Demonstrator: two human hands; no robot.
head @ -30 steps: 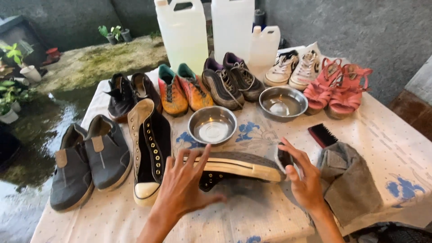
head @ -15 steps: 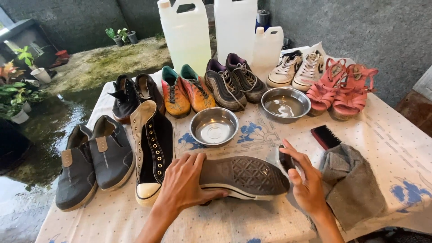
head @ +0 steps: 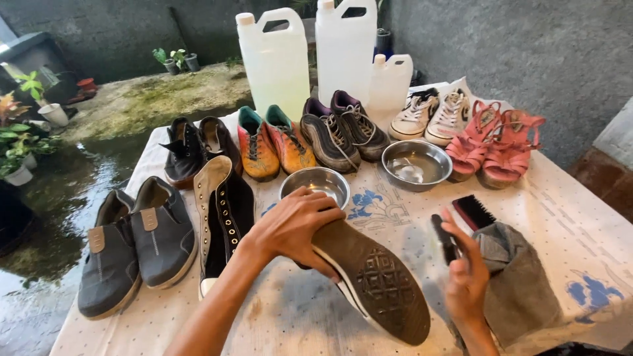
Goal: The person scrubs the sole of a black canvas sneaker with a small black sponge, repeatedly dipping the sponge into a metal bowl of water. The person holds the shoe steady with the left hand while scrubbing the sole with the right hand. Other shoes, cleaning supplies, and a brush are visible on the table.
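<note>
My left hand [head: 293,229] grips a black sneaker [head: 372,280] by its heel end and holds it sole-up above the table, the grey patterned sole facing me and the toe pointing toward the near right. My right hand [head: 467,277] is closed around a small dark brush [head: 446,238], held upright just right of the sole and apart from it. The matching black sneaker [head: 224,214] with a white toe cap lies on the table left of my left arm.
On the cloth-covered table [head: 580,231] stand two steel bowls [head: 318,184] [head: 416,163], a grey cloth [head: 524,290], a black brush [head: 473,211], grey slip-ons [head: 135,240], black shoes, orange boots [head: 269,142], dark runners, white sneakers, pink sandals [head: 494,145] and white jugs [head: 275,56]. Wet ground lies left.
My left hand has turned and lifted the black sneaker, so its toe now swings toward me instead of lying sideways. My right hand with the brush has risen slightly beside it.
</note>
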